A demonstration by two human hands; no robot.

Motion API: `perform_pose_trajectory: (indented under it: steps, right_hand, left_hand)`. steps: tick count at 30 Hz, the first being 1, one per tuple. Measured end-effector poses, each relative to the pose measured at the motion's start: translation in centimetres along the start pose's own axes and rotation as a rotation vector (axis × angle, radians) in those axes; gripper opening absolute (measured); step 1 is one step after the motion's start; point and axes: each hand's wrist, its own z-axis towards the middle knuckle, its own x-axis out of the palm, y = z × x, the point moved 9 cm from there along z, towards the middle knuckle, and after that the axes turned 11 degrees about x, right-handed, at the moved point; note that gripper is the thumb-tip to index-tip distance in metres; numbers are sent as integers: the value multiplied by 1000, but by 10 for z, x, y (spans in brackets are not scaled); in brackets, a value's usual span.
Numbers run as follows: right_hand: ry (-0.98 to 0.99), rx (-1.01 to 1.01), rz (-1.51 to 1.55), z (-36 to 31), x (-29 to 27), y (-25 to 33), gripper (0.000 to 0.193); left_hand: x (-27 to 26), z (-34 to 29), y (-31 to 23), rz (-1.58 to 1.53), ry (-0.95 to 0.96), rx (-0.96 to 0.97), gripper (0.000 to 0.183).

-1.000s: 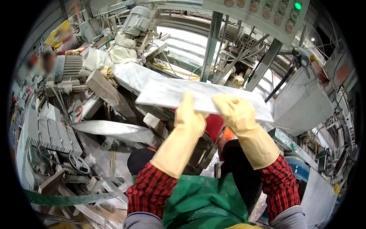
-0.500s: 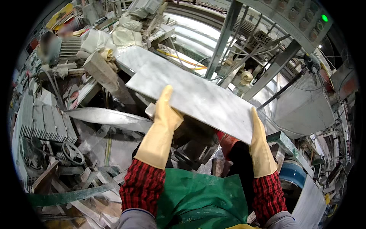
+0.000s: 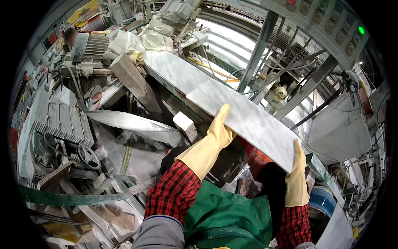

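A grey-veined white marble slab (image 3: 253,124) is between my two hands, lying along or just over another pale marble slab (image 3: 176,74) on the bench. Whether the two touch all along cannot be told. My left hand (image 3: 217,133), in a cream rubber glove, grips the near long edge, its thumb on top and the other fingers hidden underneath. At the right end, my right hand (image 3: 297,178), gloved alike, is closed on the short edge with its fingers mostly out of sight.
A white block (image 3: 185,125) stands left of my left hand, beside a long curved metal sheet (image 3: 132,124). A control panel (image 3: 323,25) hangs at the upper right above metal posts. Stone offcuts (image 3: 112,216) litter the lower left. A blue round drum (image 3: 323,201) sits at right.
The held slab has shifted right and turned slightly, uncovering more of the slab behind it. My left hand has moved right with it. The whole view has swung a little left.
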Motion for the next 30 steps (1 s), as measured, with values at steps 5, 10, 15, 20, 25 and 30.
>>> perform_pose_trajectory:
  steps: [5,10,15,20,25,30]
  right_hand:
    - [-30,0,15,3,-1,-2,52]
    - [-57,11,5,-5,6,-2,51]
    - [-56,-28,-12,10,0,-6,52]
    - [-25,-36,-20,37,-2,-21,52]
    - [84,-108,76,72,9,-54,51]
    - [78,-117,68,92,-9,-62,46]
  left_hand:
    - [2,5,4,-66,37,-16,52]
    - [-4,1,2,76,95,-49,53]
    - [-1,-21,14,182,59,-253,54]
    - [-41,-34,-15,769,44,-277,64]
    - [-50,-49,-88,772,-5,-98,61]
    - [-47,-56,-122,715,-54,40,59]
